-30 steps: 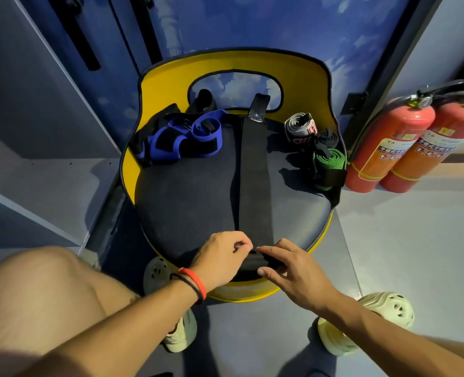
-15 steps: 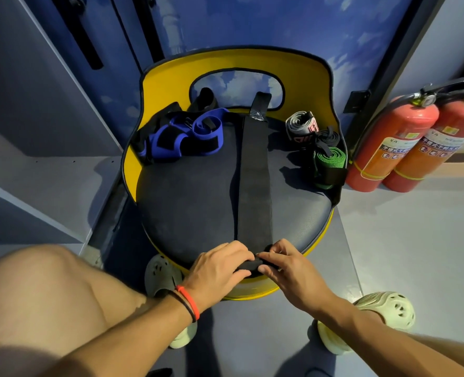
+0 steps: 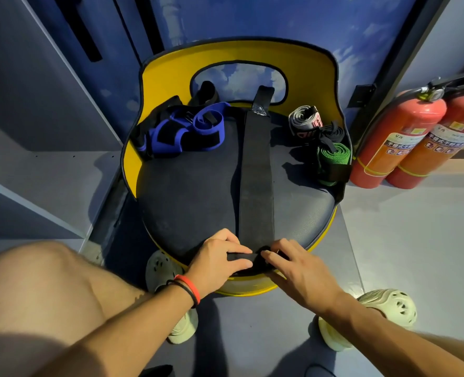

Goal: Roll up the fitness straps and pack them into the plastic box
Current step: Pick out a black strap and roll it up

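A long black strap [image 3: 256,175] lies flat down the middle of a round dark seat [image 3: 187,194] with a yellow back. Its near end is turned into a small roll at the seat's front edge. My left hand [image 3: 217,257] grips that roll from the left, thumb under and fingers over. My right hand [image 3: 293,265] pinches the roll's right end. A tangle of blue and black straps [image 3: 182,131] lies at the seat's back left. Rolled grey [image 3: 304,121], black [image 3: 333,133] and green [image 3: 334,156] straps sit at the back right. No plastic box is in view.
Two red fire extinguishers [image 3: 399,142] stand on the floor to the right of the seat. My bare knee [image 3: 43,289] fills the lower left. My feet in pale clogs [image 3: 388,308] rest on the grey floor. Grey shelving [image 3: 48,164] runs along the left.
Both hands have drawn closer together on the strap's near end. The fold there has been turned over into a small roll.
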A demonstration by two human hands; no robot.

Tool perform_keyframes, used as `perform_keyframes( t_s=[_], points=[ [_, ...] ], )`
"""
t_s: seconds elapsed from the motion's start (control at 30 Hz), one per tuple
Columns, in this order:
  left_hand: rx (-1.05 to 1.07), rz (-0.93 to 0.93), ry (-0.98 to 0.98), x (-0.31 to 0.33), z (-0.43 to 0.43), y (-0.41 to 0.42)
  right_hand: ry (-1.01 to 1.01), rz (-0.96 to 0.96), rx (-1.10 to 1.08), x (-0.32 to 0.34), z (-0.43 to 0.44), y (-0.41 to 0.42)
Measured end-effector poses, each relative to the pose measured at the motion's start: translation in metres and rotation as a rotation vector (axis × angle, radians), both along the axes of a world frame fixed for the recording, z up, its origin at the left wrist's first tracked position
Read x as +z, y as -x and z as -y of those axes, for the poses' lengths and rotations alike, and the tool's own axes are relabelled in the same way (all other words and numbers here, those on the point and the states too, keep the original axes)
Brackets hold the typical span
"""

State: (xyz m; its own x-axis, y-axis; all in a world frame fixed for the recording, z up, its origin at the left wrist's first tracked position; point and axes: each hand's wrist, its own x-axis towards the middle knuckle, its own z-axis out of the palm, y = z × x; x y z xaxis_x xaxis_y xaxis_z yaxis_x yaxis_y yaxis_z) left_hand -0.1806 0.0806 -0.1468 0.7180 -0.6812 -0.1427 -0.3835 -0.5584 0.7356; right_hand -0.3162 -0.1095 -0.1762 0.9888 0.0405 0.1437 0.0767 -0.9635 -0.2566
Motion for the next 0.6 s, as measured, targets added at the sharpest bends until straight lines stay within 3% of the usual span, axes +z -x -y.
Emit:
perform_keyframes(
  t_s=[0.1,0.23,0.3,0.43,0.6],
  points=[
    [-0.13,0.207,-0.104,0.003,-0.001,0.001,-0.006,0.031,-0.001,0.0,0.001,-0.005],
    [-0.336,0.669,-0.178,-0.001,-0.007,0.002,-0.001,0.021,-0.007,0.0,0.005,-0.005],
    [-0.368,0.767,-0.154,-0.005,-0.008,0.002,-0.002,0.03,-0.018,0.001,0.005,-0.006],
    [-0.3,0.738,-0.109,-0.006,-0.007,0.001,-0.009,0.041,-0.017,0.005,0.005,-0.009],
    [-0.066,0.415,-0.102,-0.007,-0.002,0.002,-0.162,0.083,-0.121,0.008,0.007,-0.013]
  ],
)
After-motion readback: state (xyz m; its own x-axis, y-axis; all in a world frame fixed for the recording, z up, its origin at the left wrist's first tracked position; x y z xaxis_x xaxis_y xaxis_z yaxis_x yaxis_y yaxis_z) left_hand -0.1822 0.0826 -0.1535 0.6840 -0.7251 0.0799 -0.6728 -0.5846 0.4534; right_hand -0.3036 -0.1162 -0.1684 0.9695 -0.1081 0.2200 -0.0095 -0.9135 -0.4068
